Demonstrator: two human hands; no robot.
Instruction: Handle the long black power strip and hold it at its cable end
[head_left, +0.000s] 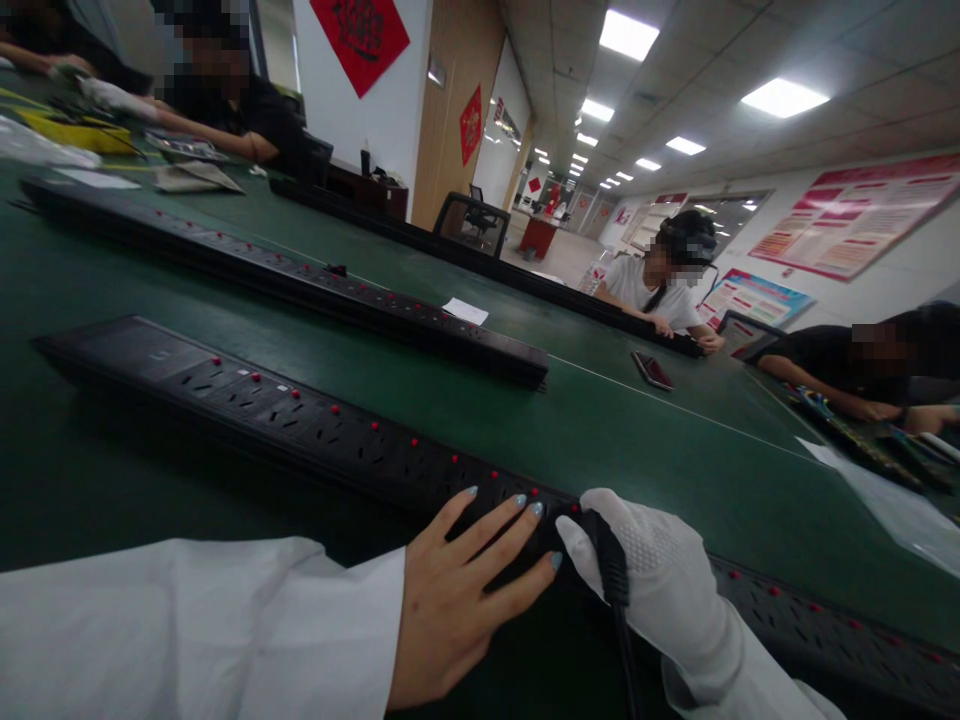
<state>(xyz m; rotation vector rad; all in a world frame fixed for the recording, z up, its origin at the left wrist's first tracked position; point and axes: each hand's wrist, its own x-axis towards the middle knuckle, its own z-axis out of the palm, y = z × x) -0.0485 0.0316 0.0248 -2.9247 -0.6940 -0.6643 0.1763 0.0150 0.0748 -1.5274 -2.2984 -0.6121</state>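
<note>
A long black power strip (352,440) with a row of sockets and small red lights runs diagonally across the bench in front of me. My left hand (472,590), bare with blue nails, lies on the strip with its fingers spread. Just to its right, my right hand (652,560) in a white dotted glove is closed around a black power plug (606,550). The plug is at the strip's face beside a red light; its prongs are hidden, so I cannot tell how deep it sits. Its cable (626,650) hangs down toward me.
Behind lies a second power strip (300,270), with a third long black strip (480,255) farther back. A phone (652,370), a white paper slip (465,311) and a clear plastic sheet (885,500) rest on the green bench (600,420). Several people sit around it.
</note>
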